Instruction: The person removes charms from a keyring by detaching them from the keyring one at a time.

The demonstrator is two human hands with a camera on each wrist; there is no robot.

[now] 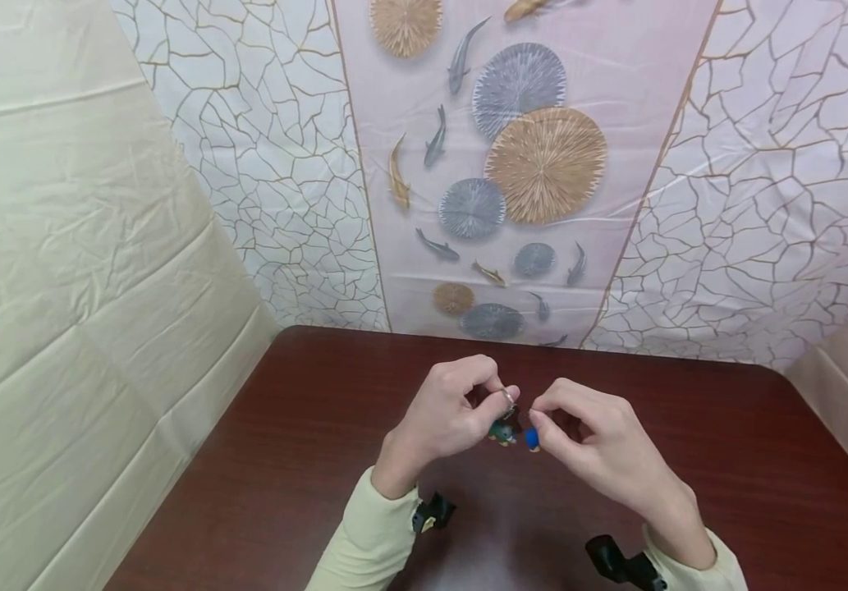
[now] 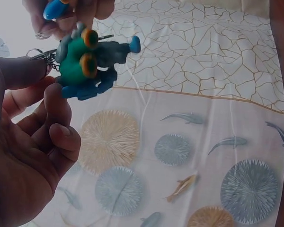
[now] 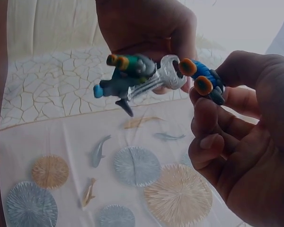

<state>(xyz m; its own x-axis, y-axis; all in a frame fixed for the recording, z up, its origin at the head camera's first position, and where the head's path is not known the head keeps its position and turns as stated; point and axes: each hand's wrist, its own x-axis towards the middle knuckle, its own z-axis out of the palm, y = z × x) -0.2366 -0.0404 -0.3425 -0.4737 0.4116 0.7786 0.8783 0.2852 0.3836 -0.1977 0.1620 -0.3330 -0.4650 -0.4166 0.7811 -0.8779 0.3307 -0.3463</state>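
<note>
1. The left hand (image 1: 456, 406) has its thumb and forefinger pinched together on a metal ring (image 1: 510, 400); the left wrist view shows a short chain by those fingertips.

2. The green figure (image 1: 501, 432) hangs just beyond and below the left fingertips, in the air above the table (image 1: 305, 427). It has two round orange-rimmed ends, and grey and blue parts.

3. The right hand (image 1: 593, 427) is closed at thumb and fingers on the blue figure (image 1: 533, 440), which sits at the fingertips and shows just below them in the head view. Exactly which part is pinched is hidden. Two orange round ends face outward from it, away from the palm.

4. In the right wrist view, a silvery piece (image 3: 158, 79) with a round end lies alongside the green figure, that end pointing towards the blue figure. Whether the two touch is unclear.

5. Both hands are roughly midway between the table's left and right edges, fingertips near one another, beneath the far edge as seen from the head.

6. Beyond the far edge hangs a patterned cloth (image 1: 424, 271) with fish and round leaves.
</note>
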